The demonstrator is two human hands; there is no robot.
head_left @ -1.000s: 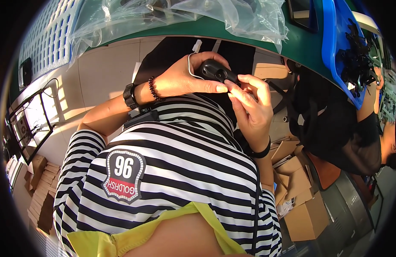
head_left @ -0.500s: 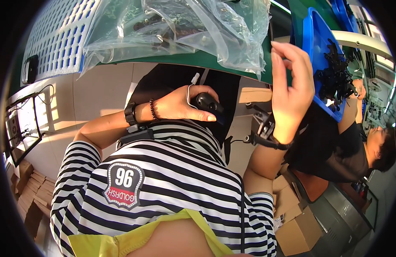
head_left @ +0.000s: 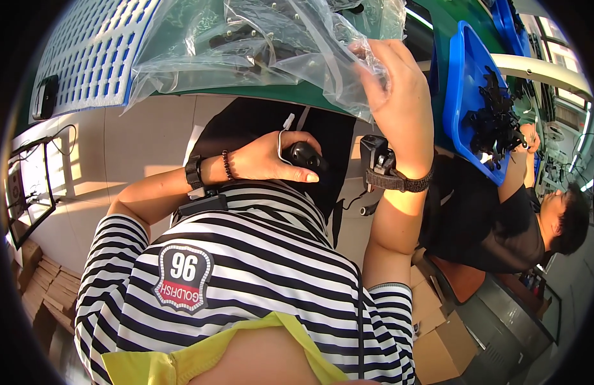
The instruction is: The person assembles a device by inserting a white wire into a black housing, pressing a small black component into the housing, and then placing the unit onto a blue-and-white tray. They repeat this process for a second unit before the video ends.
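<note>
My left hand is closed round a small black rounded device in front of my waist. A thin white cable with a white connector sticks up by the fingers. My right hand is at the right edge of a clear plastic bag on the green table. Its thumb and fingers are bent round the film, and the fingertips are partly covered by it. Small dark parts with brassy bits show through the plastic.
A white pitted tray lies on the table at the left. At the right a blue bin holds black parts; a co-worker's hand is beside it. Cardboard boxes stand behind at the lower right.
My right hand has moved left and taken the edge of the plastic bag, which has shifted and creased. My left hand keeps its hold on the black device, almost unmoved.
</note>
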